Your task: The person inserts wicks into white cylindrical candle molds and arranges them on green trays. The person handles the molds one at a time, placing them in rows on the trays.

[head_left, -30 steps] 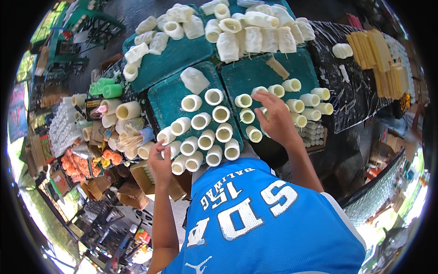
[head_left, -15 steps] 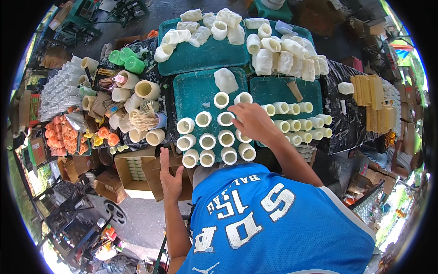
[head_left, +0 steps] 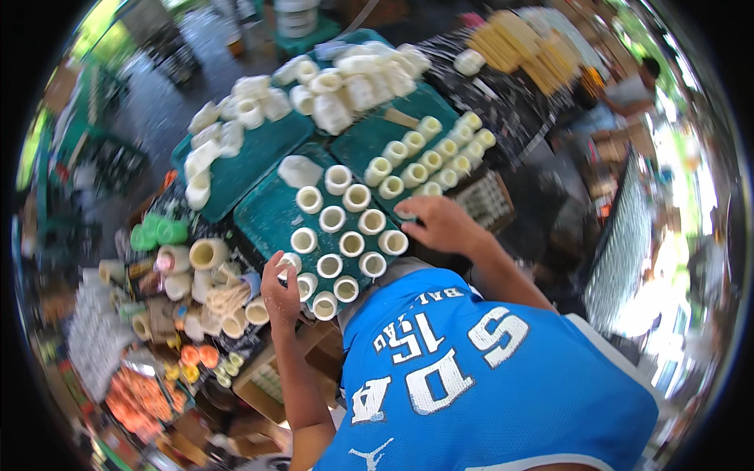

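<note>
Hollow white cylinders (head_left: 351, 243) stand upright in loose rows on a green tray (head_left: 255, 208) in front of me. At the tray's near left edge, my left hand (head_left: 281, 294) has its thumb and fingers around one white cylinder (head_left: 290, 262). My right hand (head_left: 441, 223) is off the tray's right side, close to the end cylinder (head_left: 393, 242) but apart from it. Its thumb and bent fingers are spread, with nothing visible between them. A white lumpy block (head_left: 300, 171) lies at the tray's far end.
Behind it, another green tray (head_left: 228, 206) carries white wrapped pieces. To the right, rows of pale yellow cylinders (head_left: 431, 161) stand on a tray. Cream tubes (head_left: 208, 253), green bundles (head_left: 159, 231) and orange pieces (head_left: 141, 400) lie left. A person (head_left: 632, 90) is at far right.
My view has turned, so the trays appear tilted. My right hand has left the cylinders and moved off the tray's right side. My left hand has come to the cylinder at the left edge.
</note>
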Demonstrator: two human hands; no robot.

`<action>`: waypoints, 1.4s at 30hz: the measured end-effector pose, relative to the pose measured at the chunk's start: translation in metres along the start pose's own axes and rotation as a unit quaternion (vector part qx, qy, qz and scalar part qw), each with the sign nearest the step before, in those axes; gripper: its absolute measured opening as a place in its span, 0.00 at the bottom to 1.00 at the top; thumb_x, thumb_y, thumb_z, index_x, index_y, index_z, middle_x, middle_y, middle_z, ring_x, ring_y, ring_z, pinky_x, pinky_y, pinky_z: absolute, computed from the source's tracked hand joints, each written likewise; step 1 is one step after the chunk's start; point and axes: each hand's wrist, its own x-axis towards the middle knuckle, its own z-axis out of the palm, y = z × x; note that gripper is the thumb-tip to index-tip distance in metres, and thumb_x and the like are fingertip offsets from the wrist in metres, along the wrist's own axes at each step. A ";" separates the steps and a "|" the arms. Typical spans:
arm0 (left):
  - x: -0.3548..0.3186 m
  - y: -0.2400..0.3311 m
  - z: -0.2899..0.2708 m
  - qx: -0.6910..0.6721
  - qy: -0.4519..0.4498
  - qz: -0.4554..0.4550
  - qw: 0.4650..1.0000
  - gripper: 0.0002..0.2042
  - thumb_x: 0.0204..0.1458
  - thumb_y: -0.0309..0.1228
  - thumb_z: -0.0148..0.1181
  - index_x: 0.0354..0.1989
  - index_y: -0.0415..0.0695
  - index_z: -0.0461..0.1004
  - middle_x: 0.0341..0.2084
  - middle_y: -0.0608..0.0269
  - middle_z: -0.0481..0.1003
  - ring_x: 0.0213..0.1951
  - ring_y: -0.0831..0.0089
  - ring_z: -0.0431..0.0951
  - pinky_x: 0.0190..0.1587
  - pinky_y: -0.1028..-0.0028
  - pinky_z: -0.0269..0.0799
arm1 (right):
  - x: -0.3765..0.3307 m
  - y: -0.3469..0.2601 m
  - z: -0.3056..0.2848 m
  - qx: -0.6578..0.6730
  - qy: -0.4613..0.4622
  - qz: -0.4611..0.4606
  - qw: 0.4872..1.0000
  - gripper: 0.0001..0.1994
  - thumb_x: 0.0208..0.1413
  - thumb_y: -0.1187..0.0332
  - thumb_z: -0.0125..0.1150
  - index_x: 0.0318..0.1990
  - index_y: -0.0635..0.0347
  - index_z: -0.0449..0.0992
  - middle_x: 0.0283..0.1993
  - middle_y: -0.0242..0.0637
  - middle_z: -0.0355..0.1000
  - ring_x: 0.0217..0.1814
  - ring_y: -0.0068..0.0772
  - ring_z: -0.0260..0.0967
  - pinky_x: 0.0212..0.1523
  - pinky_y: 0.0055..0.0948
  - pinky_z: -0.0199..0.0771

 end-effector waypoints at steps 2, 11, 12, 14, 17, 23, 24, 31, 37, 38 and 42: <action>0.013 0.000 0.008 0.023 -0.014 0.047 0.999 0.18 0.66 0.25 0.63 0.63 0.35 0.77 0.60 0.46 0.81 0.54 0.52 0.85 0.58 0.58 0.79 | -0.028 0.022 -0.028 0.002 0.073 0.097 0.993 0.17 0.63 0.66 0.70 0.57 0.62 0.83 0.51 0.49 0.83 0.55 0.53 0.82 0.57 0.45 0.80; 0.026 0.031 0.050 -0.013 -0.134 0.090 0.987 0.20 0.67 0.23 0.62 0.66 0.35 0.75 0.58 0.49 0.82 0.51 0.59 0.86 0.57 0.61 0.78 | -0.154 0.060 -0.099 0.030 0.344 0.253 0.904 0.15 0.66 0.67 0.70 0.56 0.63 0.83 0.42 0.43 0.84 0.45 0.38 0.83 0.50 0.36 0.81; 0.023 0.037 0.055 -0.019 -0.141 0.088 0.986 0.20 0.67 0.23 0.62 0.66 0.35 0.75 0.58 0.49 0.82 0.51 0.59 0.86 0.57 0.62 0.78 | -0.164 0.066 -0.091 0.033 0.337 0.270 0.902 0.15 0.66 0.67 0.70 0.55 0.63 0.83 0.42 0.43 0.84 0.45 0.37 0.83 0.50 0.36 0.81; 0.022 0.037 0.065 -0.047 -0.161 0.079 0.983 0.20 0.65 0.23 0.63 0.65 0.36 0.76 0.57 0.49 0.82 0.52 0.57 0.86 0.59 0.60 0.78 | -0.176 0.086 -0.077 0.044 0.322 0.282 0.903 0.15 0.65 0.67 0.70 0.55 0.64 0.83 0.41 0.43 0.84 0.45 0.37 0.83 0.50 0.36 0.81; 0.022 0.027 0.085 0.024 -0.142 0.188 0.972 0.17 0.65 0.24 0.64 0.61 0.35 0.78 0.58 0.46 0.82 0.54 0.52 0.85 0.61 0.57 0.77 | -0.180 0.114 -0.057 0.096 0.282 0.318 0.900 0.16 0.65 0.66 0.71 0.55 0.65 0.83 0.42 0.43 0.84 0.45 0.34 0.83 0.51 0.35 0.81; 0.009 0.078 0.106 0.019 -0.153 0.083 0.985 0.18 0.65 0.25 0.64 0.62 0.34 0.77 0.53 0.44 0.83 0.52 0.50 0.86 0.58 0.57 0.77 | -0.171 0.204 -0.037 0.126 0.247 0.330 0.902 0.16 0.65 0.66 0.71 0.55 0.66 0.83 0.42 0.42 0.85 0.44 0.33 0.83 0.51 0.33 0.82; 0.010 0.089 0.108 0.021 -0.144 0.080 0.986 0.18 0.64 0.25 0.64 0.62 0.34 0.76 0.53 0.44 0.83 0.51 0.51 0.86 0.57 0.57 0.78 | -0.166 0.214 -0.041 0.125 0.254 0.323 0.903 0.16 0.65 0.66 0.71 0.54 0.66 0.84 0.41 0.42 0.85 0.44 0.32 0.83 0.51 0.33 0.82; -0.010 0.102 0.108 0.034 -0.040 0.033 0.998 0.19 0.66 0.26 0.64 0.64 0.37 0.76 0.51 0.48 0.83 0.46 0.60 0.86 0.52 0.61 0.80 | -0.092 0.261 -0.057 0.272 0.340 0.243 0.867 0.14 0.66 0.68 0.71 0.53 0.66 0.83 0.42 0.37 0.84 0.41 0.27 0.81 0.47 0.29 0.82; -0.043 0.109 0.098 0.045 0.016 -0.053 0.997 0.20 0.67 0.28 0.63 0.66 0.36 0.75 0.55 0.49 0.81 0.47 0.62 0.85 0.54 0.61 0.81 | -0.003 0.222 -0.053 0.497 0.301 0.221 0.783 0.24 0.66 0.68 0.71 0.67 0.65 0.73 0.51 0.38 0.80 0.47 0.27 0.81 0.49 0.28 0.82; -0.048 0.104 0.095 0.036 0.025 -0.059 0.997 0.20 0.67 0.27 0.63 0.66 0.36 0.75 0.55 0.50 0.81 0.47 0.62 0.85 0.54 0.61 0.81 | 0.018 0.211 -0.051 0.523 0.290 0.212 0.773 0.28 0.66 0.68 0.71 0.70 0.65 0.70 0.55 0.40 0.79 0.49 0.27 0.81 0.51 0.29 0.82; -0.066 0.094 0.091 0.012 0.046 -0.091 0.995 0.20 0.67 0.26 0.63 0.66 0.36 0.75 0.56 0.50 0.81 0.48 0.63 0.85 0.52 0.62 0.81 | 0.117 0.184 -0.007 0.700 0.213 0.185 0.656 0.35 0.66 0.70 0.68 0.77 0.65 0.58 0.64 0.49 0.71 0.56 0.40 0.80 0.57 0.40 0.83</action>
